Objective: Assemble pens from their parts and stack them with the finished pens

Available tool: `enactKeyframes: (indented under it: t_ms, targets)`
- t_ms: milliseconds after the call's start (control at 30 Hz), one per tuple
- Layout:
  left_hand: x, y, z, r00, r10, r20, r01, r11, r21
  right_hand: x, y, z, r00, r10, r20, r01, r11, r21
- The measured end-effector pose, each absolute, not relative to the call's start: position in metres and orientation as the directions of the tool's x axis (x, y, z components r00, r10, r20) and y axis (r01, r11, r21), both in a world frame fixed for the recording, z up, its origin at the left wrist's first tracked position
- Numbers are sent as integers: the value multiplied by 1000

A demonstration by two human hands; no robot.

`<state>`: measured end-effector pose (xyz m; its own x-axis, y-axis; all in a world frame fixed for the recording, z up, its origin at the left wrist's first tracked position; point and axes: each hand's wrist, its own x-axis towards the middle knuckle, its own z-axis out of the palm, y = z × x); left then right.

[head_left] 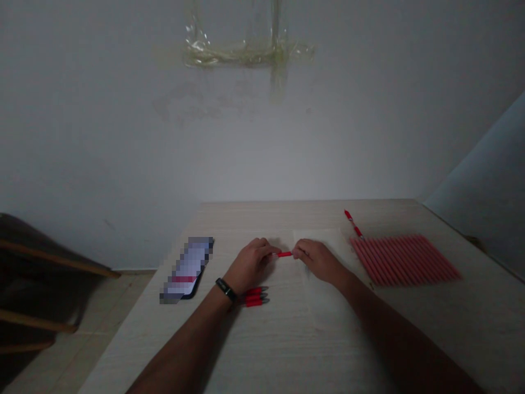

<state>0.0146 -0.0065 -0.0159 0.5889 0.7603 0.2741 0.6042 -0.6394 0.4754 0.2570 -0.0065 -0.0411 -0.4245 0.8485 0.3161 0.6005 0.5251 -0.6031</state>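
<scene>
Over the middle of the table, a red pen [284,254] lies level between my two hands. My left hand [252,264] pinches its left end, fingers closed. The other end is in the closed fingertips of my right hand [315,259], which hide that tip. Several red pens with grey tips [255,296] lie close together beside my left wrist, partly covered by it. To the right of my right hand is a neat row of several thin red sticks [404,260], whose exact kind I cannot make out. A red pen with a clear middle [353,223] touches the row's far left corner.
A phone [186,268], its screen blurred out, rests at the table's left side. Beneath my right hand is a pale sheet [328,295]. The wall [262,142] stands behind the table [279,350]. Dark furniture with wooden bars [36,323] is on the left.
</scene>
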Motion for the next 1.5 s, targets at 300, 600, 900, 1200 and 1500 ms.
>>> enactKeyframes:
  t_ms: [300, 600, 900, 1200, 1500]
  targets:
    - [15, -6, -21, 574, 766, 289, 599, -634, 489, 261, -5, -39, -457, 814, 359, 548, 576, -607]
    - [16, -7, -19, 567, 765, 306, 584, -635, 506, 262, -4, -40, -474, 779, 411, 538, 626, -565]
    - [16, -7, -16, 562, 757, 334, 545, -642, 539, 255, -6, -41, -485, 778, 398, 483, 618, -620]
    - [17, -6, -19, 516, 798, 311, 622, -599, 505, 258, -5, -37, -429, 765, 481, 536, 644, -546]
    - [13, -3, -20, 541, 789, 289, 664, -612, 430, 257, -7, -35, -425, 777, 465, 503, 629, -593]
